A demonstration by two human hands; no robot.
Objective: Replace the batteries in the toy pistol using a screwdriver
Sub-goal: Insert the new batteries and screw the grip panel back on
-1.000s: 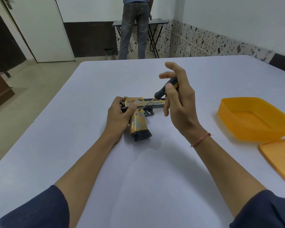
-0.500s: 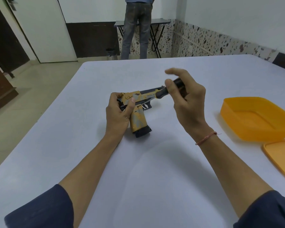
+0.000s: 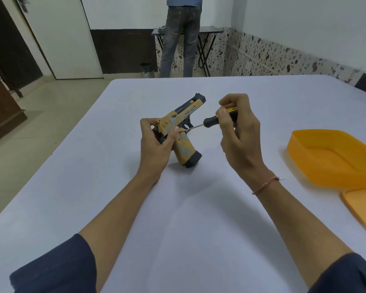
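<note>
An orange and grey toy pistol (image 3: 182, 123) stands tilted on the white table (image 3: 194, 208), its black grip base touching the tabletop and its barrel pointing up and away. My left hand (image 3: 156, 142) grips the rear of the pistol, thumb pressed on its side. My right hand (image 3: 237, 132) holds a black and yellow screwdriver (image 3: 211, 119) by the handle. The thin metal shaft reaches left to the pistol's side beside my left thumb.
An orange plastic container (image 3: 332, 157) stands on the table at the right, with its orange lid (image 3: 363, 210) lying in front of it. Beyond the table a person (image 3: 182, 37) stands at a small folding table by the back wall.
The pistol has been raised from lying flat to standing tilted on its grip. My right hand has closed round the screwdriver handle and lowered, its tip staying at the pistol's side.
</note>
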